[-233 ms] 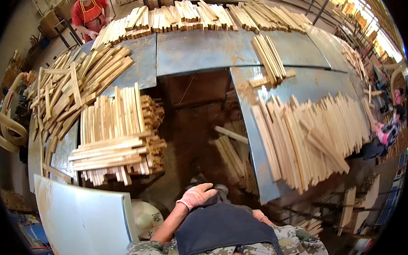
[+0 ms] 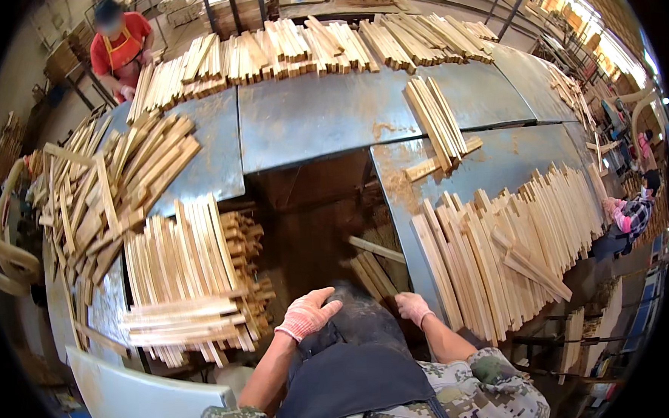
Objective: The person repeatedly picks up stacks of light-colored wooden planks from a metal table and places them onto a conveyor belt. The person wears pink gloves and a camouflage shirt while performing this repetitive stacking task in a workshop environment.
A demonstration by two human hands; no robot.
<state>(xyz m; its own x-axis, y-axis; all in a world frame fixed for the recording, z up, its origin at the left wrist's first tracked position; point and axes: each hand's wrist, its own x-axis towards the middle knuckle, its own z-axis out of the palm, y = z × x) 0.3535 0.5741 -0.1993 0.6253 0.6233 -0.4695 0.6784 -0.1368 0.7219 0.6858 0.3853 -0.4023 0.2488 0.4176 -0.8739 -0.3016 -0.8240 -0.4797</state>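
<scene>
My left hand (image 2: 308,315), in a white and pink knit glove, is held over my dark apron (image 2: 358,378) with its thumb apart from the fingers. It is open and holds nothing. Likewise gloved, my right hand (image 2: 414,308) hovers close to the near corner of the right-hand table, its fingers loosely bent and nothing visible in it. Beside that hand, a row of wooden strips (image 2: 481,266) covers the table, with a few loose pieces across the top. To the left of my left hand stands a stack of wooden strips (image 2: 182,251), its front layers laid crosswise.
Blue-grey metal tables (image 2: 307,123) surround a dark gap before me; wood pieces (image 2: 372,271) lie low in it. Jumbled strips (image 2: 114,183) heap at left, and a long row (image 2: 288,49) lines the far edge. A co-worker (image 2: 120,50) in red stands far left; another person (image 2: 637,204) is at right.
My right hand has come into fuller view, raised beside the right-hand table. My left hand has shifted slightly left, and the tables appear lower in the picture.
</scene>
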